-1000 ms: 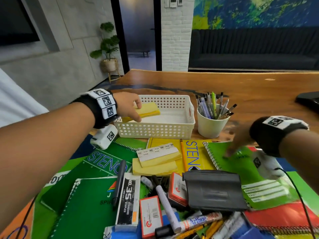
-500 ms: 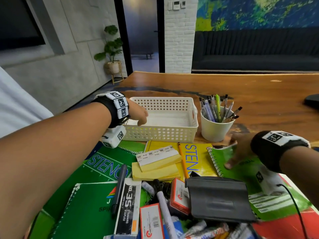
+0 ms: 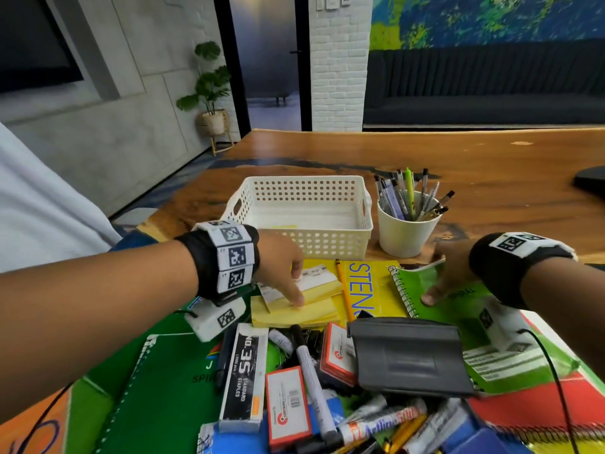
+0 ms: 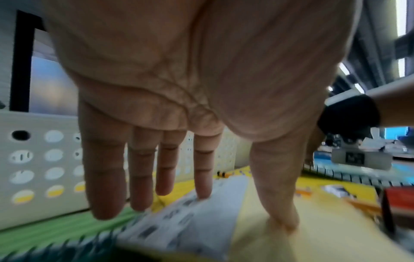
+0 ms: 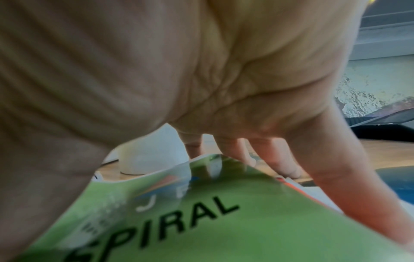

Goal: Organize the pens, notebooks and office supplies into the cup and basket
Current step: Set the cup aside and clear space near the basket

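My left hand reaches down onto a stack of yellow sticky-note pads lying in front of the white basket. Its fingers are straight; the thumb and index tip touch the top pad. My right hand grips the far edge of a green spiral notebook: the thumb lies on the cover, and the fingers go down behind the raised edge. One yellow pad lies in the basket. A white cup holds several pens.
A yellow steno notebook with a pencil lies between my hands. Nearer me are a grey pouch, a staples box, markers, red-edged boxes and more notebooks. The wooden table extends behind the basket.
My left hand left a yellow pad in the basket and came back down onto the pads in front of it. My right hand shifted to the green notebook's far edge.
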`<move>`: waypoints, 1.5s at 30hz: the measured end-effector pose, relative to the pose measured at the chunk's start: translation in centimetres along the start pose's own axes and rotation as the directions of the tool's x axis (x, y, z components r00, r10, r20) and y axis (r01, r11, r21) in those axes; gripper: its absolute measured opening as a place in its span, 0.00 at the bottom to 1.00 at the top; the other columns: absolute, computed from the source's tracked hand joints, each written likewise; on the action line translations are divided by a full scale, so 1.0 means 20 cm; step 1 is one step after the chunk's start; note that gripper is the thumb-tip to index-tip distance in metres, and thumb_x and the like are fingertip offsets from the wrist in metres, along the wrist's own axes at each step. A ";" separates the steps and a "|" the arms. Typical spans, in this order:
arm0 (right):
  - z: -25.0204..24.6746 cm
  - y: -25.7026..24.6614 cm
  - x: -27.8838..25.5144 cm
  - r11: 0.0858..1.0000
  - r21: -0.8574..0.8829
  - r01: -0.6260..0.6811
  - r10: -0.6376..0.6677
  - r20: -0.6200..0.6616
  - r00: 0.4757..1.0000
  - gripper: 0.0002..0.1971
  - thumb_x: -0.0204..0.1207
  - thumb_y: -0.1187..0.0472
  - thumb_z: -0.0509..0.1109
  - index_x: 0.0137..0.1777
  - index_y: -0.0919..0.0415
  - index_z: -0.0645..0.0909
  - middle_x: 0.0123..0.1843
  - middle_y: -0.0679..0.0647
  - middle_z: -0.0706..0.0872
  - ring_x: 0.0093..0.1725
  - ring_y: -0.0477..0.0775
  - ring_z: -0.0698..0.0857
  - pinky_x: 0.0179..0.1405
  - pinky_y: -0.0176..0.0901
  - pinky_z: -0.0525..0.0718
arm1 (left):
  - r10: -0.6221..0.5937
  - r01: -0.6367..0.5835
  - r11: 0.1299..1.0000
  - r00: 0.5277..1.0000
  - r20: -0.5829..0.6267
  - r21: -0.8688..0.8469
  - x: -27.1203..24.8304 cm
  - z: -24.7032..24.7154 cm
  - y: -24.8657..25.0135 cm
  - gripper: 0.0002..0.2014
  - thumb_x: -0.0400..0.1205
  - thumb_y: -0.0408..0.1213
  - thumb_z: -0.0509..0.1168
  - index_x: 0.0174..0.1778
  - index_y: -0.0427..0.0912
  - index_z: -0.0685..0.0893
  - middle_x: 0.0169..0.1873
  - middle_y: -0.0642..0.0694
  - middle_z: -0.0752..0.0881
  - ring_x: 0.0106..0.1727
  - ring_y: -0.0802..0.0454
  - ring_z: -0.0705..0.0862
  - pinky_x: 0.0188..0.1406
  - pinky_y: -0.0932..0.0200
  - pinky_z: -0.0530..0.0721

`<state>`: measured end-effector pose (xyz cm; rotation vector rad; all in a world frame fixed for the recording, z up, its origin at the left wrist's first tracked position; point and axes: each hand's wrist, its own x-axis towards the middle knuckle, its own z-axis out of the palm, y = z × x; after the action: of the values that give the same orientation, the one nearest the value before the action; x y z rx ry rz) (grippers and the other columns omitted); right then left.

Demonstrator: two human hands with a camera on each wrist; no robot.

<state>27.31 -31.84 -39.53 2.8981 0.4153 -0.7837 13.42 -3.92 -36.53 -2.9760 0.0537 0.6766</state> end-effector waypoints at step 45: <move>-0.01 0.01 0.00 0.999 -0.041 -0.013 0.013 0.009 1.000 0.66 0.42 0.25 0.83 0.81 0.52 0.63 0.78 0.53 0.76 0.73 0.59 0.78 0.72 0.56 0.76 | -0.104 0.092 0.994 0.972 -0.212 -0.065 0.48 -0.19 -0.35 0.14 0.89 0.45 0.57 0.57 0.44 0.86 0.56 0.44 0.88 0.51 0.45 0.83 0.65 0.47 0.81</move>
<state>27.50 -32.00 -39.41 2.8557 0.4061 -0.7766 24.09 2.62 -36.77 -3.0667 -0.0979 0.3489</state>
